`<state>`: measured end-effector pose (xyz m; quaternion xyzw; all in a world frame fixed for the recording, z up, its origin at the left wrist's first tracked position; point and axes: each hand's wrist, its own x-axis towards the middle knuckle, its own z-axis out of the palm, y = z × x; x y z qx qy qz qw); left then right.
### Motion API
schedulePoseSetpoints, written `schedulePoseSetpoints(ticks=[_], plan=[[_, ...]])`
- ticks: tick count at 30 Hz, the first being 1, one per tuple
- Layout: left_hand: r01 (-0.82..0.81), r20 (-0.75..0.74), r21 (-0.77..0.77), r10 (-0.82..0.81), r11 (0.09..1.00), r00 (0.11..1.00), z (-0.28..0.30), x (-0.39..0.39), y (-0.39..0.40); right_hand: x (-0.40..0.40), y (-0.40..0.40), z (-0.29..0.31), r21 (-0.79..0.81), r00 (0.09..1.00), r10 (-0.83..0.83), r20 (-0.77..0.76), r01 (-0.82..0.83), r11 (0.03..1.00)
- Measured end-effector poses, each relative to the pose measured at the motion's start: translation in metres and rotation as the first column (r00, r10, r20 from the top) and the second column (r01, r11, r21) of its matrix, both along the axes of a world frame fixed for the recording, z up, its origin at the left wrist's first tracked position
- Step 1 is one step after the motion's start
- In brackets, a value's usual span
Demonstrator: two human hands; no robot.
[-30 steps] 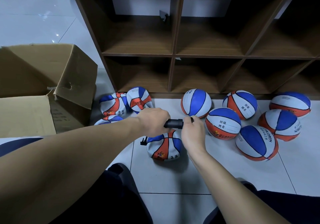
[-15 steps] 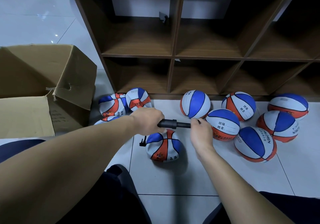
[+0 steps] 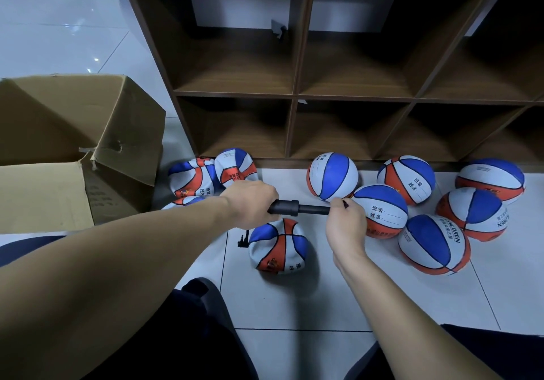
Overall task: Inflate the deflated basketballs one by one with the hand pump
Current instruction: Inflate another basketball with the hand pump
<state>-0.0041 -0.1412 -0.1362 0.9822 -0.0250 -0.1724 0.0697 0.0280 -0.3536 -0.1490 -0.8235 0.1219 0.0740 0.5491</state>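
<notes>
Pump (image 3: 297,207): black, level, body gripped in left hand (image 3: 250,201), rod drawn out to right hand (image 3: 344,226), handle hidden in its fingers; soft ball (image 3: 278,245), red-white-blue, sagging, on floor just under left fingers, black hose (image 3: 243,240) at its left; three flat balls (image 3: 212,178) beyond left fingers; six full balls (image 3: 434,244) around and beyond right fingers.

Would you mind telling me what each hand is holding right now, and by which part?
Both hold the hand pump: the left hand grips its barrel, and the right hand grips the handle end of the drawn-out rod.
</notes>
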Motion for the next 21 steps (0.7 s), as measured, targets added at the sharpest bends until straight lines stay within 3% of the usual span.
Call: schedulePoseSetpoints(ticks=[11, 21], plan=[[0.014, 0.028, -0.032, -0.013, 0.999, 1.000, 0.004, 0.004, -0.023, -0.016, 0.022, 0.009, -0.064, 0.992, 0.123, 0.013, -0.122, 0.990], [0.058, -0.008, -0.044, -0.058, 0.997, 0.998, 0.000, 0.006, -0.015, -0.011, 0.018, 0.003, -0.015, 0.984, 0.177, -0.025, -0.177, 0.984]])
